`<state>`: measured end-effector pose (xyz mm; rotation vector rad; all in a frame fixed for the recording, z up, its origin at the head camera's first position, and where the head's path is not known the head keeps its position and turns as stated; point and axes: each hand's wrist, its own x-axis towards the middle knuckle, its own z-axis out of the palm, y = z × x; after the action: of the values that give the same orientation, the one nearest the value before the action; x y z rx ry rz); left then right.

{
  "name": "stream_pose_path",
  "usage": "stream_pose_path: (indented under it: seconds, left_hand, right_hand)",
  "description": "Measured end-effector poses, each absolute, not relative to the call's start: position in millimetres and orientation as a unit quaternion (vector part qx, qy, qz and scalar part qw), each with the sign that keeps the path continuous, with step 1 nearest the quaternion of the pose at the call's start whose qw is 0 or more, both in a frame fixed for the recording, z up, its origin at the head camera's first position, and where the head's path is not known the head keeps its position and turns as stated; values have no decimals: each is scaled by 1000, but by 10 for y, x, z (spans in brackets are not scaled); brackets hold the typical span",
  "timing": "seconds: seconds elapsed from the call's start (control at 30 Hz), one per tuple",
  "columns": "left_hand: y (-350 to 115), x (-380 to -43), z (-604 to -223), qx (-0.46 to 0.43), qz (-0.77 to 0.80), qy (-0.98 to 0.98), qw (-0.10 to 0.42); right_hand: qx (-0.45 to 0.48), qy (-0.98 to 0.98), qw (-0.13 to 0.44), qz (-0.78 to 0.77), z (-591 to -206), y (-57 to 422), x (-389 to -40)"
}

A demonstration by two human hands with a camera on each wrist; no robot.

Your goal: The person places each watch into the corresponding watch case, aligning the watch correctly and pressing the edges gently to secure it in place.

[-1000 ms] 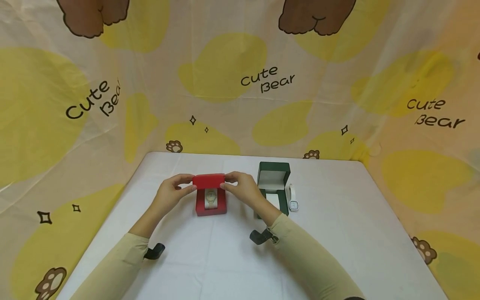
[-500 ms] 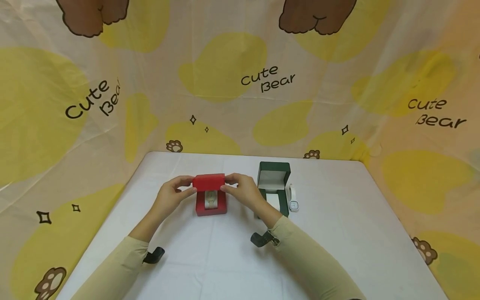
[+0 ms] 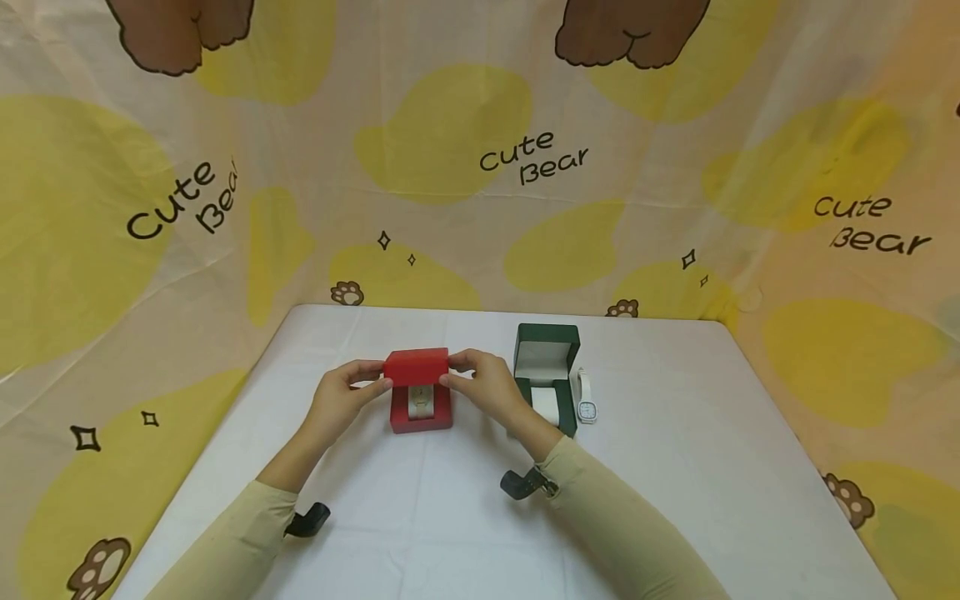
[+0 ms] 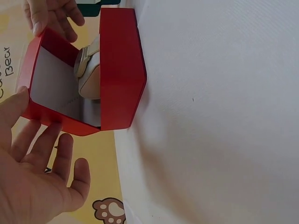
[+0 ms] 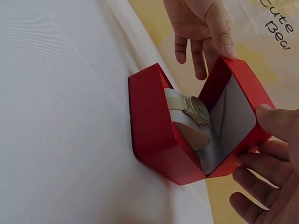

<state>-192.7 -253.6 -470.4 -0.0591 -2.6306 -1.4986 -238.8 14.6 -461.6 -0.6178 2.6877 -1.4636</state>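
Observation:
A red watch box [image 3: 422,425] stands on the white table with its lid [image 3: 416,367] partway down. Strapped round the pillow inside is a watch [image 5: 198,112] with a pale strap; from the head view the lid hides the top of its dial. My left hand [image 3: 337,402] pinches the lid's left side, thumb at the front edge and fingers behind. On the opposite side my right hand [image 3: 486,385] grips the lid in the same way. Both wrist views show the grey lining [image 4: 56,77] inside the raised lid.
To the right stands a green watch box [image 3: 549,333], lid up, with a white pillow [image 3: 545,404] in it, partly behind my right wrist. Beside it lies a white watch [image 3: 587,408]. A printed cloth backdrop [image 3: 450,208] rises behind the table.
Both hands have tipped the red lid farther down toward the front, so it covers more of the watch dial in the head view. The green box and white watch stay put.

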Motion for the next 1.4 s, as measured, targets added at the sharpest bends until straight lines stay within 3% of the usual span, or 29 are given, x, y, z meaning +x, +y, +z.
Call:
stream_pose_path:
  seconds: [1.4]
  left_hand:
    - [-2523, -1816, -4813, -12, -500, -865, 54]
  right_hand:
    - [-167, 849, 18, -502, -4730, 133, -2243]
